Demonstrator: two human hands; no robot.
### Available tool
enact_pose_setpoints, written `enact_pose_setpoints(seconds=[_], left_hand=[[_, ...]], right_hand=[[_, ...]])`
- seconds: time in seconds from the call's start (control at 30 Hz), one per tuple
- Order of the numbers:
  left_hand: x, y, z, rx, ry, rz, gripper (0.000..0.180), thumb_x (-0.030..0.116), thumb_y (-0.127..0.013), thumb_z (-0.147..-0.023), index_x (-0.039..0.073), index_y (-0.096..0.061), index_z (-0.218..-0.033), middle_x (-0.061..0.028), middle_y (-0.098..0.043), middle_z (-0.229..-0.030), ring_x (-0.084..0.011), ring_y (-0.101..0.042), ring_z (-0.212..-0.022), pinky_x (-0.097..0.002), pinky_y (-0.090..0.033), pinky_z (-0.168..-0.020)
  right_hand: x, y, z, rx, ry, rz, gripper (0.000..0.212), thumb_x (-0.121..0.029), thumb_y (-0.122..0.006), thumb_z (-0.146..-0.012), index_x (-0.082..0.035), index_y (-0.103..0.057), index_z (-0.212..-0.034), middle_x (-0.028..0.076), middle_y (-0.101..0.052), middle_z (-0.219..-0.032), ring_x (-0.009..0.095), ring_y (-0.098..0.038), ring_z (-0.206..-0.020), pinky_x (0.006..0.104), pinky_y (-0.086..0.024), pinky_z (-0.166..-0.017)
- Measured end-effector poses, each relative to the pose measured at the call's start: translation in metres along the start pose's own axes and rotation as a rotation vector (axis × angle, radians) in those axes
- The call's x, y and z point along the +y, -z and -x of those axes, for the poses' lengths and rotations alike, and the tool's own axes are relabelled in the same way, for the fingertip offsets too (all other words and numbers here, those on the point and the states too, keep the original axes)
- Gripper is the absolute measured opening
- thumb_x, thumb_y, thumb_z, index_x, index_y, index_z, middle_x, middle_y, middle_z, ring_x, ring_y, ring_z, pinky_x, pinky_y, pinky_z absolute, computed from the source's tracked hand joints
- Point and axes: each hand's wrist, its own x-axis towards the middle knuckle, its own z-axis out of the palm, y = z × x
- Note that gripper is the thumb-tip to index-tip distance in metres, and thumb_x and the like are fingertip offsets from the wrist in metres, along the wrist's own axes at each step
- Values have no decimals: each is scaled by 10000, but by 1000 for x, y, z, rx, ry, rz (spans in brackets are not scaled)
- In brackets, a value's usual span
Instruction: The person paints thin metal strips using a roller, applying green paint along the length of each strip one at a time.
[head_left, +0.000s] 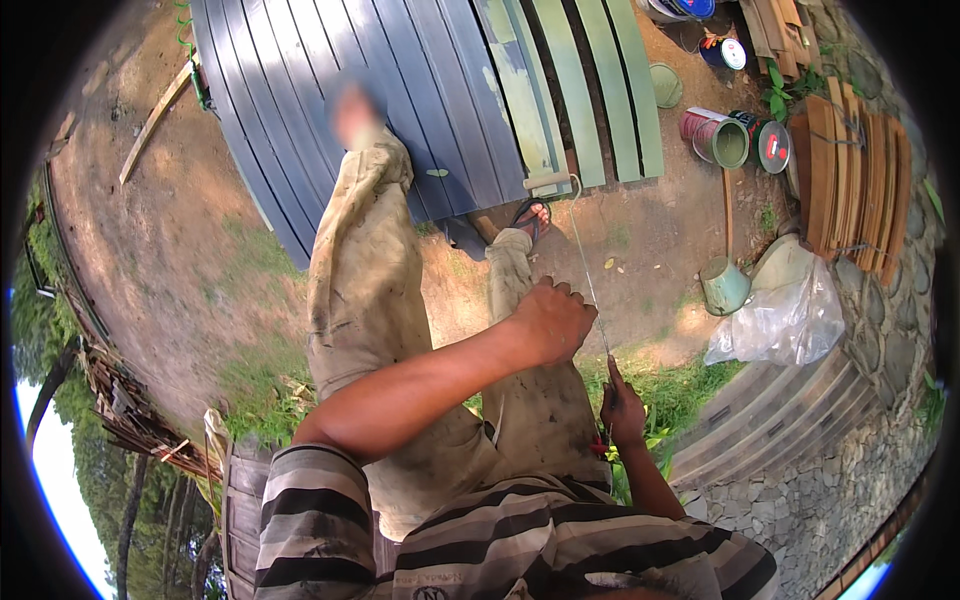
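Left hand (552,322) fisted around the upper part of a thin rod (590,282). Rod runs from a roller head (548,181) by the blue planks (360,90) down to right hand (622,408), pinching its lower end. Green paint can (724,286) further right.

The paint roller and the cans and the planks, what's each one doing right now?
Paint roller: resting on the planks, its long handle held.
Left hand: closed around the handle.
Right hand: gripping the handle's near end.
Blue planks: painted, lying flat.
Green planks: painted, lying flat.
Green can: open, tipped on its side.
Small bucket: upright.
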Motion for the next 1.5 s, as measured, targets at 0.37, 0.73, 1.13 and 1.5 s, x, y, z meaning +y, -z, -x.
enact_pose_setpoints(seconds=[0.37,0.73,1.13,1.5], left_hand=[[-5,-5,0,38,2,-1,392,225,-689,-869,65,-668,-1226,-128,-720,-1119,-295,-694,-1088,-456,-521,-943],[-2,-1,-2,-23,2,44,425,212,-708,-852,58,-656,-1245,-143,-707,-1170,-298,-680,-1123,-452,-525,-936],[0,-1,0,-6,15,33,375,202,-686,-863,65,-677,-1213,-137,-722,-1120,-302,-692,-1087,-453,-525,-928],[0,2,-1,-10,-1,35,367,196,-696,-852,57,-677,-1191,-138,-723,-1114,-303,-691,-1075,-447,-518,-928]], right_hand=[[-8,-6,-10,29,1,-5,603,-207,-615,-1026,-326,-448,-1593,185,-607,-757,406,-626,-652,518,-512,-601],[-24,7,-26,118,122,-171,633,-111,-651,-1002,-239,-465,-1592,175,-602,-781,371,-605,-659,489,-498,-623],[-7,14,-5,36,26,-55,610,-166,-636,-1016,-270,-466,-1593,187,-620,-769,374,-619,-650,487,-500,-608],[-20,16,-27,66,54,-8,626,-192,-628,-1021,-285,-434,-1609,189,-616,-748,393,-611,-622,511,-502,-601]])
